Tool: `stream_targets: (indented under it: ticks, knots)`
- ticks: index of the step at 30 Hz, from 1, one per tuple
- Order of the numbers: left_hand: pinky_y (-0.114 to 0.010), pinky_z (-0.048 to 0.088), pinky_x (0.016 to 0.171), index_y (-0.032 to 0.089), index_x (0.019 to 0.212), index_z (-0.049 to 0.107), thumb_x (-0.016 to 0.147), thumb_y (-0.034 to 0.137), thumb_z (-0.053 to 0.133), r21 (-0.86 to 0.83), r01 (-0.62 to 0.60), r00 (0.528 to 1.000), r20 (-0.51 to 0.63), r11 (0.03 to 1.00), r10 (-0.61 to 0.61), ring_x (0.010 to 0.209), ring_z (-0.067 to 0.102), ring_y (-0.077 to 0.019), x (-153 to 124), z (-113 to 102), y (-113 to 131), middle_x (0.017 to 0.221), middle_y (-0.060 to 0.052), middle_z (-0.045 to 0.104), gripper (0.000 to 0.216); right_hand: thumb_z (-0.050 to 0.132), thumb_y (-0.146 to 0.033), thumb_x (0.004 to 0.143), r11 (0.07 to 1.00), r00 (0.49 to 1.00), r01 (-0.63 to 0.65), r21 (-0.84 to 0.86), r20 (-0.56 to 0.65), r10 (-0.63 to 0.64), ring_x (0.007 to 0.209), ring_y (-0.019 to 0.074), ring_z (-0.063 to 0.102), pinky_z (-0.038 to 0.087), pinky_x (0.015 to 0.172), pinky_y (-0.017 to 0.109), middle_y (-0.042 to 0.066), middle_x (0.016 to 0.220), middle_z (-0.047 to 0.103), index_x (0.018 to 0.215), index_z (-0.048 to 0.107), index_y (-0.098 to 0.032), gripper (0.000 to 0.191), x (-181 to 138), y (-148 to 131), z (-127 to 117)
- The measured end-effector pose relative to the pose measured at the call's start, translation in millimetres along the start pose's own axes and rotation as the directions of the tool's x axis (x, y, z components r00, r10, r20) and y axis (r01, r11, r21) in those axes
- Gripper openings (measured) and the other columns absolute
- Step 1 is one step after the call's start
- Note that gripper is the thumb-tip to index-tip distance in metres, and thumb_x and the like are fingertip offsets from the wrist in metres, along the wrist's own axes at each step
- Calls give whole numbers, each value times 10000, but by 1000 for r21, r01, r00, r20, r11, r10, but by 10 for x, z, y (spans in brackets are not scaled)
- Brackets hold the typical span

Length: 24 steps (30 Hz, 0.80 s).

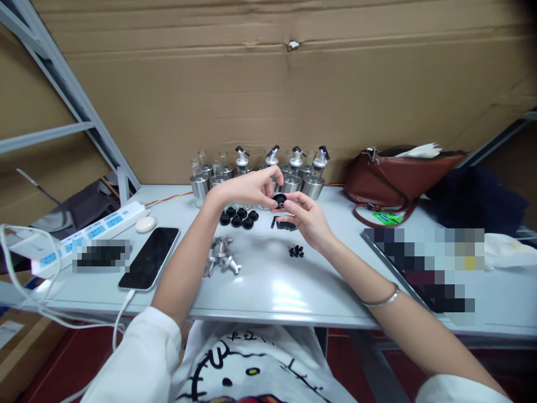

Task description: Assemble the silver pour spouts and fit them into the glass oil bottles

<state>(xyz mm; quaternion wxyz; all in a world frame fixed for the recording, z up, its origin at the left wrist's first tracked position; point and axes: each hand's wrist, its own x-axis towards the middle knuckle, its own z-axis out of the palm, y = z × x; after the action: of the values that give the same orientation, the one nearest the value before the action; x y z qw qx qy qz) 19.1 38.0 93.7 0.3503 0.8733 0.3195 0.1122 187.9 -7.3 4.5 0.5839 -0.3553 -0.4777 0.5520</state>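
Observation:
My left hand (247, 189) and my right hand (308, 217) meet above the white table (268, 291), both pinching one small black round cap (279, 200) between their fingertips. Just below lie several more black caps (240, 216) in a cluster, a few flat black strips (285, 225) and a little heap of tiny black pieces (296, 251). Several silver metal spout parts (221, 256) lie near my left forearm. Behind my hands stand glass bottles with steel collars (260, 173), some fitted with black pourer tops.
A black phone (150, 257) on a white cable lies at the left, beside a white power strip (90, 232) and a white oval object (145, 224). A brown leather bag (394, 173) sits at the right rear. Cardboard lines the back wall.

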Motion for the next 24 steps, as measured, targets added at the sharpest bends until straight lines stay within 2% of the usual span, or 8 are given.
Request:
stream_targets:
  ticks: [8, 13, 16, 20, 24]
  knots:
    - [-231, 366, 598, 181, 939, 500, 688, 267, 663, 71, -8, 999, 36, 997, 6, 688, 523, -116, -12, -15, 26, 740, 16, 555, 311, 840, -418, 525, 999, 999, 35, -36, -3, -35, 660, 136, 676, 568, 771, 344, -37, 683, 699, 797, 577, -219, 427, -16, 2, 7]
    - [-225, 328, 574, 180, 887, 522, 673, 344, 700, 142, -41, 999, -17, 989, 44, 653, 473, -109, -5, 9, 71, 709, 25, 504, 323, 825, -448, 540, 995, 998, 60, -77, 12, -59, 671, 146, 676, 555, 774, 351, -46, 663, 678, 802, 517, -233, 458, -27, -6, 17]
    - [-223, 309, 568, 177, 828, 523, 667, 315, 701, 185, -98, 992, -66, 978, 112, 641, 448, -103, 16, 32, 80, 697, 27, 485, 276, 825, -421, 546, 994, 997, 78, -73, 12, -77, 716, 148, 677, 543, 791, 343, -38, 722, 691, 806, 511, -238, 446, -22, -21, 7]
    - [-222, 312, 584, 180, 804, 520, 659, 262, 689, 212, -150, 975, -131, 966, 180, 658, 424, -101, 27, 23, 52, 720, 26, 459, 238, 787, -398, 600, 994, 996, 92, -55, 23, -91, 811, 149, 657, 539, 815, 336, -23, 848, 697, 832, 601, -245, 335, 17, -47, -50]
    - [-227, 358, 652, 189, 878, 539, 675, 214, 651, 191, -120, 982, -119, 974, 144, 746, 477, -116, 27, -15, -8, 802, 10, 496, 233, 702, -427, 685, 985, 995, 101, -137, 23, -99, 854, 158, 629, 530, 744, 304, -1, 885, 681, 860, 676, -241, 257, 78, -37, -136]
